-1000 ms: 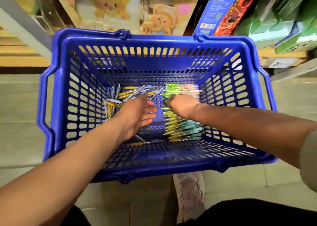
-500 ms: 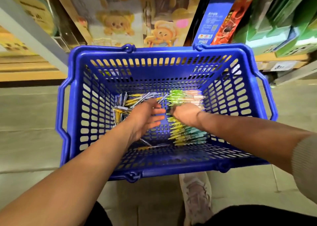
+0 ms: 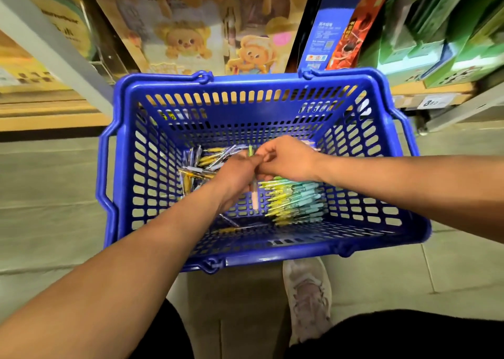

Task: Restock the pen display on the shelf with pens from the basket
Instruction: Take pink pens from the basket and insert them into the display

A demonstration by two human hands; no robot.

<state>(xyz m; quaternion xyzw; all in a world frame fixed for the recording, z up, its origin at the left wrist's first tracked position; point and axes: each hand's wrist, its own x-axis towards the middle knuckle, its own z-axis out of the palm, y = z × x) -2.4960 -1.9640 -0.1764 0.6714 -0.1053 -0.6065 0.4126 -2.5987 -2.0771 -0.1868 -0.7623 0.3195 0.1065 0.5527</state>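
Blue basket (image 3: 245,82) in front of the shelf (image 3: 41,118). The left hand (image 3: 237,173) grips one pen (image 3: 255,196) nearly upright, pink end down, above the basket floor. The right hand (image 3: 286,159), fingers curled, meets it at the pen's top; whether it grasps the pen cannot be told. Remaining pens (image 3: 294,200) lie inside the basket

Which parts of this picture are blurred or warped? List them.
Head view: shelf boxes at upper left smear with motion blur; the basket rim bows from wide-angle distortion; the pens at right blur together; the left hand, gripping a pen, and the right hand read fairly sharp.
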